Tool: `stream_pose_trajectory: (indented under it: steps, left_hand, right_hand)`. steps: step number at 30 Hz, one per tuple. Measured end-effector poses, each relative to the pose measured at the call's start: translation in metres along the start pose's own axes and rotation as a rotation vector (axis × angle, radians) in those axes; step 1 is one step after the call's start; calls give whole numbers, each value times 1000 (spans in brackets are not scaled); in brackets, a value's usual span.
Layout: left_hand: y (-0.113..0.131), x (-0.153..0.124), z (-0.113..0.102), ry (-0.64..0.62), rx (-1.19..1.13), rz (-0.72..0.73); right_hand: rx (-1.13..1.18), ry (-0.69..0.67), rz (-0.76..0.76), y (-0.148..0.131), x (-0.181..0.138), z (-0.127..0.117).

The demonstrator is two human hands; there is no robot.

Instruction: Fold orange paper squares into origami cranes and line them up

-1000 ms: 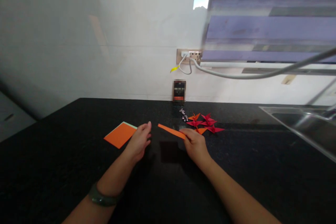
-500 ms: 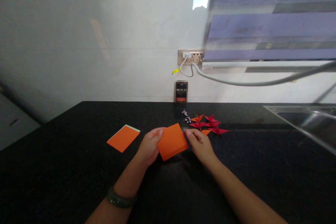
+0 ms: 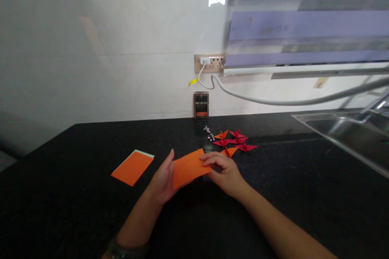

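Observation:
A square of orange origami paper [image 3: 189,168] is held tilted above the dark counter. My left hand [image 3: 162,181] supports its left side from beneath, thumb raised off the sheet and the other fingers hidden behind it. At the right edge, my right hand [image 3: 226,173] pinches the paper between thumb and fingers. Just beyond that hand lie several folded paper cranes, among them an orange crane [image 3: 229,151] and a red crane [image 3: 245,147]. To the left rests a pile of orange paper [image 3: 133,168] with a pale green sheet [image 3: 144,153] showing at its back edge.
A dark counter [image 3: 75,198] spans the front. Against the wall stands a blurred-out device [image 3: 201,106], with small shiny bits [image 3: 209,134] before it. A white cable [image 3: 258,100] runs from the socket panel [image 3: 215,63]. The metal sink [image 3: 328,123] is at right.
The orange paper has tipped to a flatter angle. My left thumb has lifted off it, and my right fingers have come onto its right edge. The whole view has shifted slightly.

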State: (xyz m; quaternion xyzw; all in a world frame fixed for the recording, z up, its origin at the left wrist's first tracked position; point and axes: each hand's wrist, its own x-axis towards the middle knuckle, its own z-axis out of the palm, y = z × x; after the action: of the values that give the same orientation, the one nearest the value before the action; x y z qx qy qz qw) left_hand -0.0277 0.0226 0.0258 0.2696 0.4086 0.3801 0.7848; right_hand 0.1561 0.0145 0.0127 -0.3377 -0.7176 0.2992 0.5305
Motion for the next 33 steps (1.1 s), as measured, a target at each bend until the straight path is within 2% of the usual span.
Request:
stream_pose_trajectory:
  steps: [2, 4, 6, 9, 11, 14, 18, 22, 25, 29, 33]
  left_hand:
    - [-3, 1, 0, 1, -70, -10]
    - [-7, 2, 0, 65, -99, 59]
    - [-10, 3, 0, 83, -105, 130]
    - [-11, 1, 1, 19, -126, 192]
    - [-12, 1, 4, -24, -138, 204]
    - [-17, 2, 8, -48, -153, 200]
    - [-24, 3, 12, -12, -216, 195]
    - [-29, 2, 14, -57, -175, 212]
    - [-32, 2, 14, 10, -43, 276]
    - [-35, 6, 12, 109, 31, 304]
    - [-35, 9, 10, 127, 35, 345]
  right_hand:
    - [-50, -124, -85, -3, -2, 0]
    - [-70, -214, -134, -7, -2, -1]
    - [-69, -272, -120, -10, -2, -2]
    - [-70, -299, -23, -11, 1, -2]
    - [-104, -233, 83, -8, 2, -2]
    - [-197, -27, 256, 0, 3, 0]
    - [-234, 148, 323, 10, 4, -2]
    - [-170, 107, 399, 13, 2, -3]
    - [-63, 69, 466, 11, 0, -1]
    - [137, 107, 614, 4, 0, 5]
    - [274, 187, 738, -3, 1, 8]
